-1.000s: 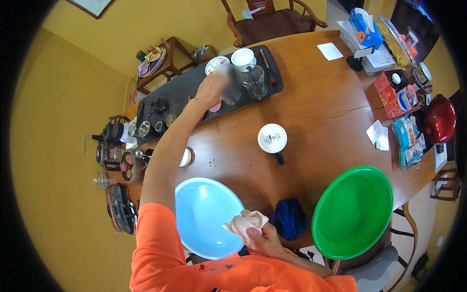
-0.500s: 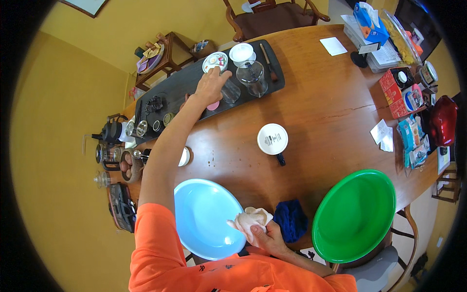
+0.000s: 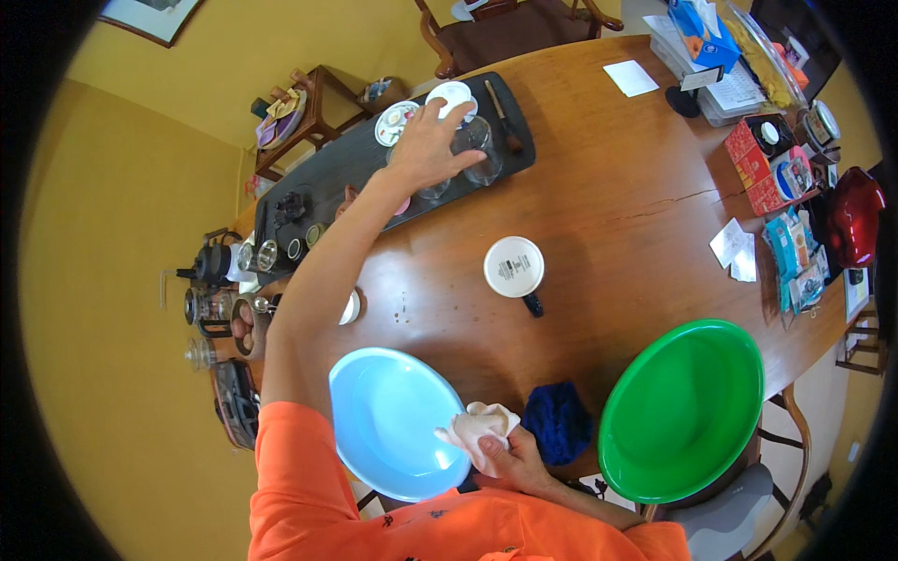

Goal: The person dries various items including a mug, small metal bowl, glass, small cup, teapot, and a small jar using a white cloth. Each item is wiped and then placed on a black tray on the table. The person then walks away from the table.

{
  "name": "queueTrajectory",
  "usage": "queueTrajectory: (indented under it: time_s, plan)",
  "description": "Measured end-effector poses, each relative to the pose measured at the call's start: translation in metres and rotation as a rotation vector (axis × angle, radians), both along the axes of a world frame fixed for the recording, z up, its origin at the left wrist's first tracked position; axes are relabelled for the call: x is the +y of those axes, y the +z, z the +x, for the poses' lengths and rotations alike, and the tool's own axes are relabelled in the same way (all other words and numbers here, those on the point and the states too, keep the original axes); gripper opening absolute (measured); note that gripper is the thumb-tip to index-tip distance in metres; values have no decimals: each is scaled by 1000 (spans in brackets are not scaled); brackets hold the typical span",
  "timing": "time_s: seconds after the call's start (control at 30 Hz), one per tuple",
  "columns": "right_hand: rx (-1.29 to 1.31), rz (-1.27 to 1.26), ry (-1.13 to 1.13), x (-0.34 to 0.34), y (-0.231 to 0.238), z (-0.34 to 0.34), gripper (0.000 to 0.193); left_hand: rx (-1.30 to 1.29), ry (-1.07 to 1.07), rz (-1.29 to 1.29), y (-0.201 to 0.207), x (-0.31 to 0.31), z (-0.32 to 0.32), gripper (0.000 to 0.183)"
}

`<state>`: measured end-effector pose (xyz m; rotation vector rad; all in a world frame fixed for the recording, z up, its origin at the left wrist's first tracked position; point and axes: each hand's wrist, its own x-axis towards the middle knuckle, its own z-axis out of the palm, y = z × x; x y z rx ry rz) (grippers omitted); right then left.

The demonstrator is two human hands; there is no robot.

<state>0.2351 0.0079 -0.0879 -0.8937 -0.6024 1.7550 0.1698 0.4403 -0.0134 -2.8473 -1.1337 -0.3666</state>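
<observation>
My left hand [image 3: 432,148] reaches over the dark tea tray [image 3: 360,178], thumb and fingers spread. It is over a clear glass vessel [image 3: 482,150] and near a white lidded cup [image 3: 453,98]; whether it touches either I cannot tell. Beside its fingers stands a patterned white cup [image 3: 395,122]. Low in front of my body, my right hand [image 3: 517,460] is closed round a crumpled white cloth [image 3: 482,432], at the rim of the light blue basin [image 3: 393,421]. An upturned white mug [image 3: 514,267] with a dark handle rests mid-table.
A green basin [image 3: 683,411] stands on the right, with a dark blue cloth [image 3: 557,424] between the basins. Kettles and glass pots [image 3: 210,304] line the left edge. A tissue box [image 3: 702,42], a red box [image 3: 756,168] and packets [image 3: 793,262] crowd the right side.
My left hand has moved right along the tray, from the patterned cup toward the glass vessel, and its fingers have spread. My right hand still holds the white cloth in about the same place.
</observation>
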Motion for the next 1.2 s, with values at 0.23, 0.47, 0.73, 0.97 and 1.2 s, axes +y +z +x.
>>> queueTrajectory:
  time_s: [0.23, 0.47, 0.73, 0.97, 1.2]
  plan:
    - [-28, -35, -42, 0, 0, 10, 41, 83, 237, -217, -15, 6, 30, 80]
    - [20, 19, -83, 1, -1, 8, 43, -35, 204, -124, -26, 0, 32, 71]
    - [-105, 44, 22, -4, 16, 13, 42, -601, 172, -286, 44, -48, -5, 62]
    - [-192, 263, -173, 20, 101, 64, 37, -1658, -55, -1668, 77, -180, -88, 56]
    - [-1307, 1554, -98, 89, 192, 61, 40, -1605, 191, -1779, 53, -290, -124, 52]
